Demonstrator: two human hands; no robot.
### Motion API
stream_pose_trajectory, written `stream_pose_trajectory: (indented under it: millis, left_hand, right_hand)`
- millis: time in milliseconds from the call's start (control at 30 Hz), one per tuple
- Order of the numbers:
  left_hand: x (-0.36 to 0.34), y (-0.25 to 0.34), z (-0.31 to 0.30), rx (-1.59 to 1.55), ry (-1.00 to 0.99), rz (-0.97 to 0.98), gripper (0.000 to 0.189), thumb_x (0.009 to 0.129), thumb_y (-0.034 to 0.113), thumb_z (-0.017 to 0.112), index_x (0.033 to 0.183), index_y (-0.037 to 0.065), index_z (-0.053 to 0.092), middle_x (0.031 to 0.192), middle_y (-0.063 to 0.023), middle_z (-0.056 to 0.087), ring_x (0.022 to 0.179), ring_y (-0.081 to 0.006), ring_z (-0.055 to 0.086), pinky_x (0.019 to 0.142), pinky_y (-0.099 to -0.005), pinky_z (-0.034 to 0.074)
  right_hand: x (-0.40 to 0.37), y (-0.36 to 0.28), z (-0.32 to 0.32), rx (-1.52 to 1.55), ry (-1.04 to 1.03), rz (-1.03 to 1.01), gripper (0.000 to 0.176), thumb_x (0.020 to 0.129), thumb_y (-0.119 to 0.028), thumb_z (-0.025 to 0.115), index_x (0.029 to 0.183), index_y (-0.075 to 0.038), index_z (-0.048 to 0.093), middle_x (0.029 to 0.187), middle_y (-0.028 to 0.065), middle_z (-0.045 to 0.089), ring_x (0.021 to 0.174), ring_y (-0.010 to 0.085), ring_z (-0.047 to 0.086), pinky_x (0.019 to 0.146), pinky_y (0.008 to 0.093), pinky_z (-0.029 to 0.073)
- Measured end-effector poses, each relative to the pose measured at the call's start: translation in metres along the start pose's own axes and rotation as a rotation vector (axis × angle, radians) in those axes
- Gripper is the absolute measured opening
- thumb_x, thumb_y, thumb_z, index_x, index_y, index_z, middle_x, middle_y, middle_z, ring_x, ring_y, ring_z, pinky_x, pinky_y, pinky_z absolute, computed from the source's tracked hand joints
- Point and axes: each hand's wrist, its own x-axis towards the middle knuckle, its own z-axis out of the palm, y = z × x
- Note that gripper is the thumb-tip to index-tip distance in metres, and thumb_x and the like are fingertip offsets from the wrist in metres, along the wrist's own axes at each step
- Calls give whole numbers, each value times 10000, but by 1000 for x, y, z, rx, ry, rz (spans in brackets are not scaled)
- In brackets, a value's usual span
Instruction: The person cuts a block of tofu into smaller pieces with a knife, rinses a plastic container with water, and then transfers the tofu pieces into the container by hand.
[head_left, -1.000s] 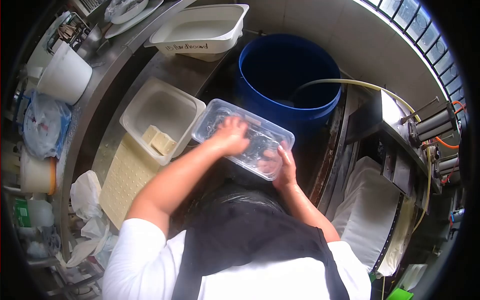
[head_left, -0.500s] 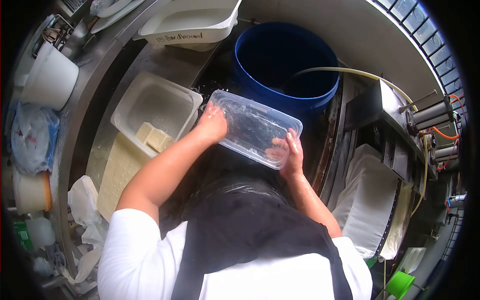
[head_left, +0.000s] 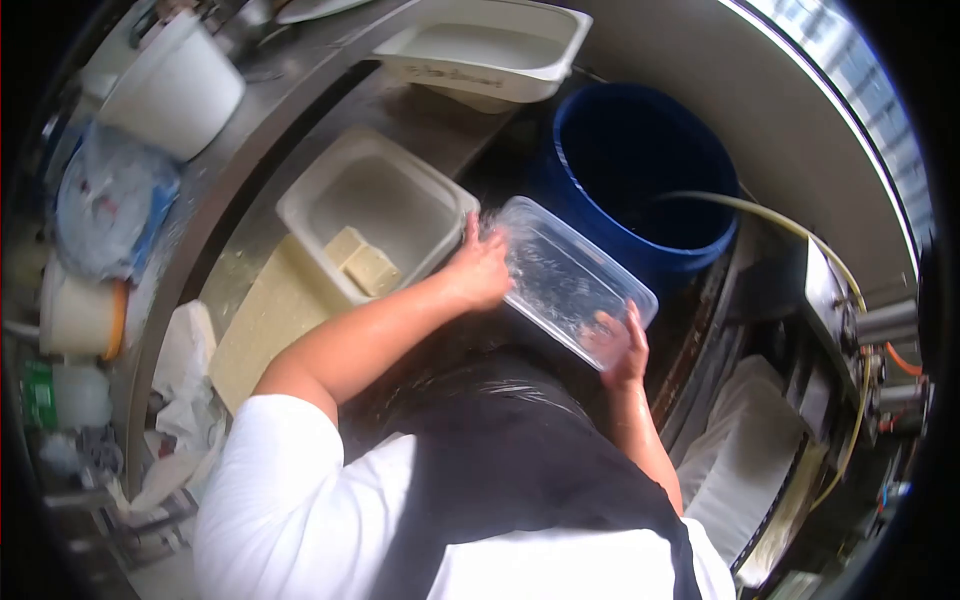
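Observation:
My right hand (head_left: 627,350) grips the right end of a clear plastic container (head_left: 570,285), its fingers showing through the wet plastic. The container is tilted in front of my apron. My left hand (head_left: 484,270) is at the container's left end with fingers stretched apart; whether it touches the edge is hard to tell. Just left of that hand, a whitish plastic tub (head_left: 385,185) holds pale blocks (head_left: 365,265) that look like tofu. Beyond the clear container stands a large blue barrel (head_left: 645,165), a hose (head_left: 760,210) running into it.
A cream perforated board (head_left: 270,335) lies under the tub. Further back sits a white bin (head_left: 490,50) with handwriting on it. On the left shelf are a white bucket (head_left: 175,90) and a plastic bag (head_left: 115,200). At right stands a metal press with white cloth (head_left: 740,440).
My left hand has let go of the container's left end and its fingers have spread. The view has swung, so everything appears shifted right and down. My right hand keeps its hold.

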Motion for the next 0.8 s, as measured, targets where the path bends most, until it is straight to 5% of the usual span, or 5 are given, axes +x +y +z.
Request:
stream_pose_trajectory:
  millis: [200, 333, 433, 600, 800]
  left_hand:
    - [-49, -4, -2, -501, 877, -228, 923, 910, 418, 791, 1614, 38, 331, 1609, -287, 345, 1441, -467, 384, 1193, -608, 325]
    - [-75, 16, 15, -1796, 782, -135, 1328, 865, 536, 859, 1677, 88, -92, 1640, -341, 251, 1443, -398, 452, 1174, -516, 419]
    - [-111, 16, 16, -1781, 667, -138, 1358, 908, 371, 865, 1653, 211, -258, 1653, -313, 245, 1489, -406, 407, 1201, -547, 385]
    - [-140, -22, 27, -1629, 970, -134, 1356, 899, 227, 873, 1655, 156, -251, 1658, -324, 266, 1513, -434, 384, 1174, -546, 415]
    - [-194, -114, 57, -2034, 1331, -727, 675, 1050, 352, 651, 1551, 25, 339, 1282, -215, 654, 1096, -314, 708, 884, -474, 632]
  right_hand:
    - [19, 21, -21, 277, -281, 80, 587, 1029, -545, 599, 1514, -229, 506, 1236, 125, 664, 1123, 378, 661, 909, 593, 581]
    - [76, 72, -53, -139, -428, -139, 544, 1097, -449, 514, 1551, -153, 469, 1326, 123, 649, 1187, 357, 642, 972, 559, 568]
    - [72, 82, 8, -309, -474, -136, 545, 1135, -392, 449, 1612, -134, 398, 1441, 139, 614, 1282, 348, 603, 1055, 529, 528]
    - [98, 93, 166, -260, -462, 98, 678, 1121, -490, 489, 1619, -49, 359, 1511, 140, 527, 1355, 327, 545, 1149, 519, 450]
    - [94, 95, 261, -573, -572, 285, 596, 1117, -411, 550, 1550, -14, 451, 1402, 161, 620, 1144, 276, 681, 937, 438, 592]
